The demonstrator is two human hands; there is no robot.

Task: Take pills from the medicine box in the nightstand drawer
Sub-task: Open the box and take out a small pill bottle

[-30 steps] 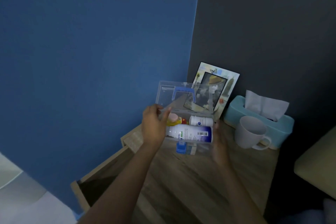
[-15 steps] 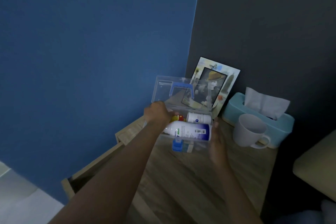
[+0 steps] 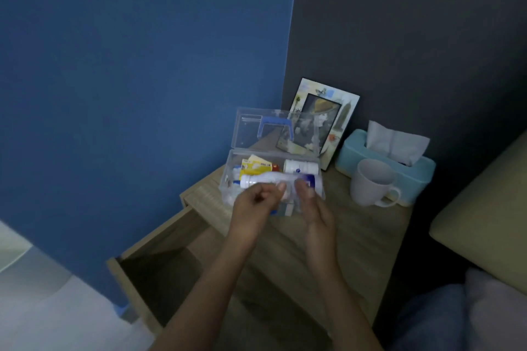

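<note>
The clear medicine box [image 3: 231, 164] stands on the nightstand top [image 3: 359, 239] with its blue-handled lid [image 3: 251, 134] raised. Inside lie a yellow packet [image 3: 253, 167] and a small white bottle [image 3: 301, 167]. A longer white bottle [image 3: 262, 179] with a blue label lies across the box's front edge, blurred. My left hand [image 3: 255, 206] curls under its middle with the thumb on it. My right hand [image 3: 312, 205] pinches its blue-labelled end. The nightstand drawer [image 3: 159, 265] is pulled out at lower left, and its inside is dark.
A white mug [image 3: 370, 182] and a teal tissue box [image 3: 416, 174] stand to the right of the medicine box. A picture frame [image 3: 346, 111] leans on the dark wall behind it. A beige cushion edge [image 3: 484, 208] borders the right; a blue wall is at left.
My left hand has come out of the box and my right hand has left the box's side. Both now meet on the long white bottle at the front.
</note>
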